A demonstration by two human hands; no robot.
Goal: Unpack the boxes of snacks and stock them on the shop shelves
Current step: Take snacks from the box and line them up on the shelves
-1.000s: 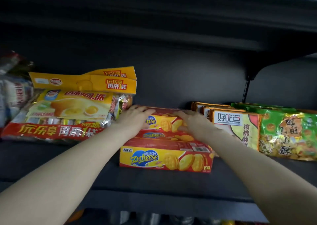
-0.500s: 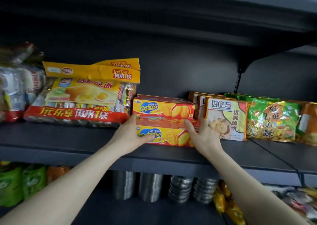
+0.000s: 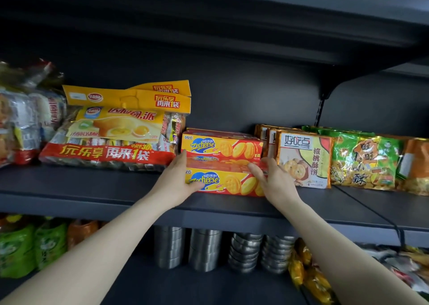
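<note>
Head view: one dark grey metal shelf (image 3: 69, 188), stocked in a row. At its middle, two yellow-and-red cardboard biscuit boxes: front Zecheese box (image 3: 232, 184) flat near the shelf edge, rear Zecheese box (image 3: 220, 145) higher, just behind and touching it. On the front box's left end, left hand (image 3: 176, 184) clamped, thumb up the end, fingers curled across the lower front face. On its right end, right hand (image 3: 276, 184) unclenched, fingers (image 3: 254, 168) spread and fairly straight, pressing. Left of the boxes, two large yellow-and-red cake bags (image 3: 109, 142), one behind the other. Right of the boxes, three cream-and-orange walnut biscuit packs (image 3: 304, 163) upright in file, then green biscuit bags (image 3: 364, 163), number unclear. Below, four stacks of steel ware (image 3: 204, 249).
</note>
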